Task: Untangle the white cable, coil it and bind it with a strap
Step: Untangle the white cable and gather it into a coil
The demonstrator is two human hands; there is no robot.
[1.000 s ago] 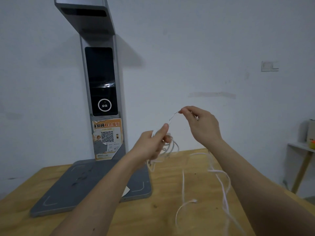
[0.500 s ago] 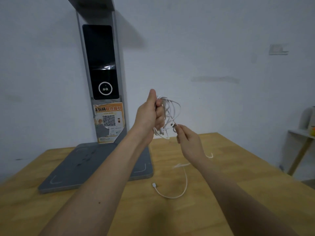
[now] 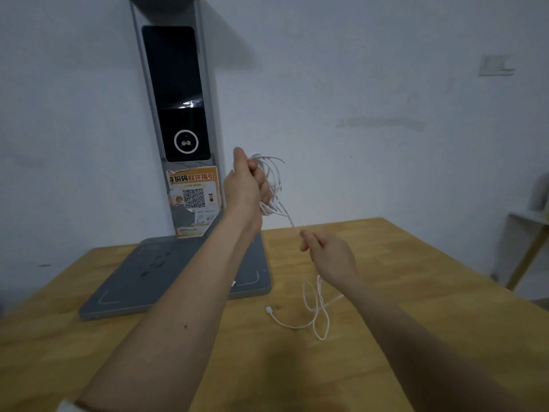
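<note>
- The left hand (image 3: 248, 185) is raised in front of the wall, fingers curled round a bundle of loops of the white cable (image 3: 271, 185); the thumb points up and the loops fan out to the right of the fist.
- From the bottom of that bundle one strand runs down and to the right, drawn fairly straight, into the right hand (image 3: 328, 254), which pinches it between thumb and fingertips, lower than the left hand and just above the surface (image 3: 416, 292).
- Below the right hand the rest of the cable hangs down and lies loose on the wooden surface in a couple of slack bends; its free end, a small white plug (image 3: 269, 309), rests on the wood just in front of the grey base plate (image 3: 148, 281).
- Judged from this, coiling is well under way: several turns are already gathered in the left hand, and no knot shows in the slack part, though the loops in the fist are blurred and may not be tidy.
- What is left: the slack tail and plug have to be wound onto the bundle, and then the coil bound.
- No strap is visible anywhere, so binding has not begun.
- The grey scanner stand (image 3: 175, 114), with a dark screen and an orange QR sticker (image 3: 194, 197), rises behind the left arm, apart from the cable.
</note>
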